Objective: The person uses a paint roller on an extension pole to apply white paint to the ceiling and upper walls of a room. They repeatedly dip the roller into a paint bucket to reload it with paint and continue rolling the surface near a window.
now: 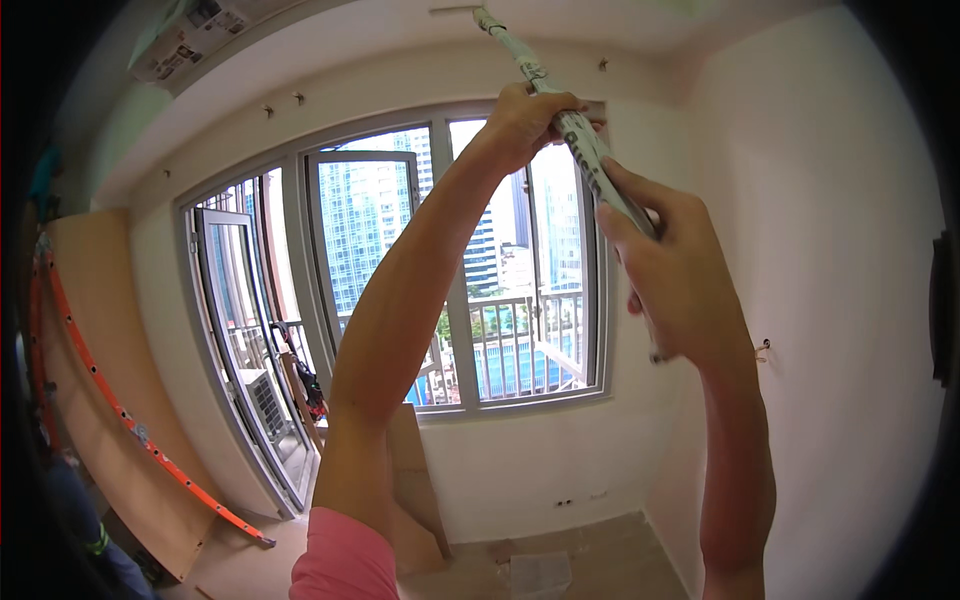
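A long whitish pole with dark marks (590,160) slants up toward the ceiling, gripped in both hands. My left hand (528,122) is closed around its upper part, arm raised in front of the window. Lower down, my right hand (665,255) wraps around the pole near its bottom end, which sticks out below the palm. At the top, a narrow pale bar (455,10) shows against the ceiling by the pole's tip; its kind is too small to tell.
An orange ladder (140,435) leans at the left before a tall brown board (100,290). Open-sashed windows (450,260) fill the far wall. A paper-covered unit (190,40) hangs upper left. A pale flat piece (540,573) lies on the floor. Blue clothing (75,510) shows at lower left.
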Demonstrator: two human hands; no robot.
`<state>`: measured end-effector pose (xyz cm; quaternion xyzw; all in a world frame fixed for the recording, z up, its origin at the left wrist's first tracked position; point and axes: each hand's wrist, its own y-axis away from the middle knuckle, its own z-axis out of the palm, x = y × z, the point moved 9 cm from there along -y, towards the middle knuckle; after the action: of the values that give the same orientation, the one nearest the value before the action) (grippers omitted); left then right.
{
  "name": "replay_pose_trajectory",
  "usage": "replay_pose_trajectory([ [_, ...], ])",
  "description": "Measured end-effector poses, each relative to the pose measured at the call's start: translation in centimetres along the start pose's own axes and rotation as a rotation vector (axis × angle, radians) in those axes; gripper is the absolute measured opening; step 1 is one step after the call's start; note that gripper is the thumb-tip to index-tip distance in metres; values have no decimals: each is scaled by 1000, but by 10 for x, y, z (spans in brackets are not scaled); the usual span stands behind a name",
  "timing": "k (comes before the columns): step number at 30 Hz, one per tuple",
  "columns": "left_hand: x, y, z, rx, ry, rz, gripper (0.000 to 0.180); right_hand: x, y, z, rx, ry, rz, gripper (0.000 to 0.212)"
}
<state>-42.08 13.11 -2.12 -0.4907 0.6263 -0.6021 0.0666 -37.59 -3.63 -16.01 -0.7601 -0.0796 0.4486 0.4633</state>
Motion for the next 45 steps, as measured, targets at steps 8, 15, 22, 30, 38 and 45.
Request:
replay_pose_trajectory([
  [8, -59, -58, -77, 63, 180, 22, 32, 19, -90, 50, -35, -30, -167, 50],
  [15, -91, -70, -97, 101, 167, -8, 35, 46, -121, 64, -32, -14, -147, 52],
  [22, -54, -20, -51, 111, 179, 106, 26, 35, -47, 35, -21, -43, -23, 50],
  [30, 36, 63, 56, 97, 25, 131, 31, -2, 74, -23, 5, -97, -17, 45],
  [38, 45, 132, 85, 91, -79, 14, 56, 16, 136, -15, -16, -124, -55, 45],
  [45, -17, 105, -8, 122, -15, -39, 51, 27, 75, 41, -173, -32, 71, 46],
])
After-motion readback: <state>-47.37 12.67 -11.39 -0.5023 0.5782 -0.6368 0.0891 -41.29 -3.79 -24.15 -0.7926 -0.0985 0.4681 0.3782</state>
